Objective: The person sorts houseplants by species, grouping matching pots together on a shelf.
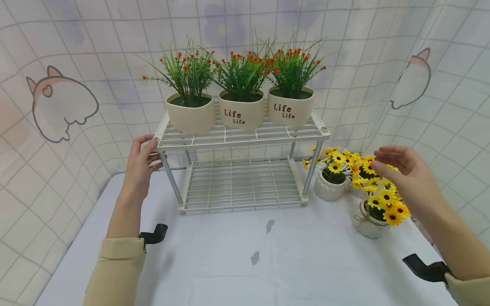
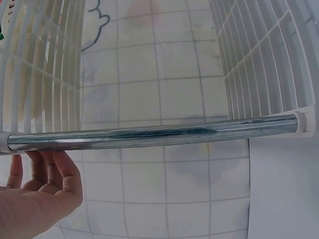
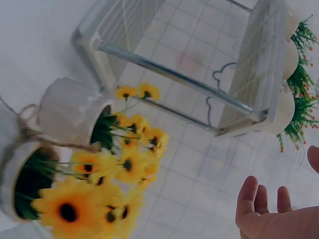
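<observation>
A white two-tier wire rack stands on the table. Its top shelf carries three cream pots of green plants with red flowers. My left hand touches the top shelf's front left corner beside a chrome post. In the left wrist view that hand lies just under the post with loosely bent fingers and holds nothing. My right hand hovers with relaxed fingers above sunflower pots right of the rack and grips nothing. In the right wrist view the sunflowers are apart from the hand.
The white table has small stains in front of the rack. A nearer sunflower pot stands by the table's right edge. A tiled backdrop with cat drawings closes in behind and on both sides. The rack's lower shelf holds nothing.
</observation>
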A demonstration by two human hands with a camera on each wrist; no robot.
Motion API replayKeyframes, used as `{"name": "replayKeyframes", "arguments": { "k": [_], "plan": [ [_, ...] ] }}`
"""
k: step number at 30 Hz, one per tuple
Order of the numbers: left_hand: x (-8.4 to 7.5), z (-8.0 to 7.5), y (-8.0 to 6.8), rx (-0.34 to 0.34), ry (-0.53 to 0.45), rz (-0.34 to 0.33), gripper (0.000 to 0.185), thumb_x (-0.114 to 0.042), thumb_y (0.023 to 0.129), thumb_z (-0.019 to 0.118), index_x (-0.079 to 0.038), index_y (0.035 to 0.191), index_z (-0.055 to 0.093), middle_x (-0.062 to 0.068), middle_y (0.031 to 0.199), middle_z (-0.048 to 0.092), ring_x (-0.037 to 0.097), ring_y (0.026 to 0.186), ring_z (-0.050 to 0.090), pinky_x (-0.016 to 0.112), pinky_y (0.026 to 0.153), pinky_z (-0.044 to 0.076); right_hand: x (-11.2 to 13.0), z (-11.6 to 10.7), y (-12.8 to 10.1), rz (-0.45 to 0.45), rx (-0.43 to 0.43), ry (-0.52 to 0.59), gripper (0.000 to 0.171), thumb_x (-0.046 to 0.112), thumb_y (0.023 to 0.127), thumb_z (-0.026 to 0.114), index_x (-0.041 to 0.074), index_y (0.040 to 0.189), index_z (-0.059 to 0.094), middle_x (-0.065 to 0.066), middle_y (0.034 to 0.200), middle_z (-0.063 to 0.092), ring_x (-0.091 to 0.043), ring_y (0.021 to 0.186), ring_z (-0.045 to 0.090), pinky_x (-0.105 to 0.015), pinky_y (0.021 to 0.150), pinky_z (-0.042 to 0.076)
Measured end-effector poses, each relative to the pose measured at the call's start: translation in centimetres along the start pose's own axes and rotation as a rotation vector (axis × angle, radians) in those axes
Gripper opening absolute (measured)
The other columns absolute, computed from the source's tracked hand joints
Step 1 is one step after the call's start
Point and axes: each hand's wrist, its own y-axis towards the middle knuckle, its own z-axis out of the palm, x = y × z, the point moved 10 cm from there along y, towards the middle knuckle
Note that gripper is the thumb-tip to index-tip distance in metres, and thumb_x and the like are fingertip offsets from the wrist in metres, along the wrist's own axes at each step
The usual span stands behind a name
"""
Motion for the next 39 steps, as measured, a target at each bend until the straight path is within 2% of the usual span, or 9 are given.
{"name": "replayKeyframes", "arguments": {
  "k": [1, 2, 5, 11, 19, 24, 28, 33, 39],
  "plan": [
    [0.0, 0.0, 0.0, 0.001, -0.004, 0.001, 0.039, -0.044, 0.109, 0.047, -0.025, 0.141, 0.040, -0.002, 0.119, 0.055, 0.016, 0.109, 0.054, 0.037, 0.093, 0.037, -0.6, -0.1, -0.4, 0.006, -0.006, 0.034, 0.046, 0.039, 0.104, 0.060, 0.027, 0.145, 0.043, 0.007, 0.139, 0.050, -0.008, 0.127, 0.045, -0.035, 0.111, 0.035],
    [0.0, 0.0, -0.1, 0.002, -0.006, 0.001, 0.039, -0.044, 0.109, 0.048, -0.025, 0.141, 0.040, -0.002, 0.119, 0.055, 0.016, 0.109, 0.053, 0.037, 0.093, 0.037, -1.2, -0.3, -0.7, 0.003, -0.014, 0.085, 0.043, 0.034, 0.105, 0.061, 0.024, 0.143, 0.045, 0.007, 0.138, 0.051, -0.007, 0.124, 0.047, -0.028, 0.107, 0.038],
    [0.0, 0.0, -0.1, 0.007, -0.020, 0.004, 0.038, -0.044, 0.109, 0.048, -0.024, 0.141, 0.041, -0.002, 0.119, 0.055, 0.016, 0.109, 0.054, 0.037, 0.093, 0.037, -2.6, -1.0, -1.7, -0.029, -0.065, 0.156, 0.033, 0.021, 0.105, 0.062, 0.021, 0.136, 0.051, 0.009, 0.128, 0.055, -0.003, 0.112, 0.055, -0.008, 0.086, 0.043],
    [-0.3, 0.1, -0.1, 0.014, -0.036, 0.012, 0.038, -0.043, 0.108, 0.049, -0.024, 0.140, 0.041, 0.000, 0.119, 0.056, 0.017, 0.109, 0.054, 0.035, 0.092, 0.039, -5.8, -2.2, -3.2, -0.036, -0.209, 0.331, 0.022, 0.006, 0.102, 0.064, 0.017, 0.120, 0.058, 0.008, 0.117, 0.057, -0.002, 0.099, 0.058, -0.007, 0.080, 0.046],
    [-0.4, 0.1, -0.2, 0.009, -0.009, 0.007, 0.041, -0.045, 0.108, 0.048, -0.023, 0.142, 0.041, 0.001, 0.120, 0.055, 0.018, 0.109, 0.054, 0.034, 0.091, 0.039, -11.1, -3.7, -4.5, 0.127, -0.424, 0.525, 0.019, 0.005, 0.100, 0.066, 0.014, 0.116, 0.060, 0.005, 0.113, 0.055, -0.006, 0.097, 0.053, -0.008, 0.075, 0.048],
    [-0.4, 0.0, -0.2, 0.012, -0.004, 0.013, 0.041, -0.046, 0.108, 0.048, -0.023, 0.141, 0.041, 0.000, 0.121, 0.056, 0.023, 0.114, 0.054, 0.035, 0.093, 0.039, -14.3, -4.9, -5.9, 0.271, -0.637, 0.570, 0.018, 0.005, 0.102, 0.062, 0.017, 0.114, 0.058, 0.005, 0.111, 0.052, -0.006, 0.096, 0.050, -0.008, 0.071, 0.047],
    [-0.5, 0.0, -0.1, 0.008, 0.005, 0.016, 0.040, -0.046, 0.108, 0.048, -0.024, 0.141, 0.041, 0.000, 0.120, 0.056, 0.021, 0.113, 0.054, 0.035, 0.093, 0.039, -16.7, -5.7, -7.0, 0.365, -0.755, 0.599, 0.016, 0.010, 0.105, 0.056, 0.021, 0.116, 0.053, 0.008, 0.111, 0.047, -0.004, 0.096, 0.048, -0.007, 0.069, 0.045],
    [-0.5, 0.1, -0.2, 0.015, -0.020, 0.012, 0.039, -0.044, 0.108, 0.048, -0.023, 0.140, 0.041, 0.001, 0.119, 0.056, 0.019, 0.110, 0.054, 0.036, 0.093, 0.038, -19.3, -5.3, -7.6, 0.452, -0.771, 0.641, 0.021, 0.006, 0.105, 0.055, 0.024, 0.116, 0.050, 0.008, 0.113, 0.046, -0.004, 0.096, 0.049, -0.009, 0.067, 0.047],
    [-0.4, 0.1, -0.2, 0.020, -0.028, 0.008, 0.038, -0.044, 0.109, 0.048, -0.024, 0.140, 0.041, 0.000, 0.119, 0.055, 0.019, 0.110, 0.053, 0.036, 0.092, 0.038, -21.7, -2.5, -7.5, 0.561, -0.608, 0.557, 0.033, -0.001, 0.104, 0.050, 0.030, 0.117, 0.050, 0.012, 0.115, 0.047, -0.001, 0.099, 0.049, -0.010, 0.067, 0.048]
  ]
}}
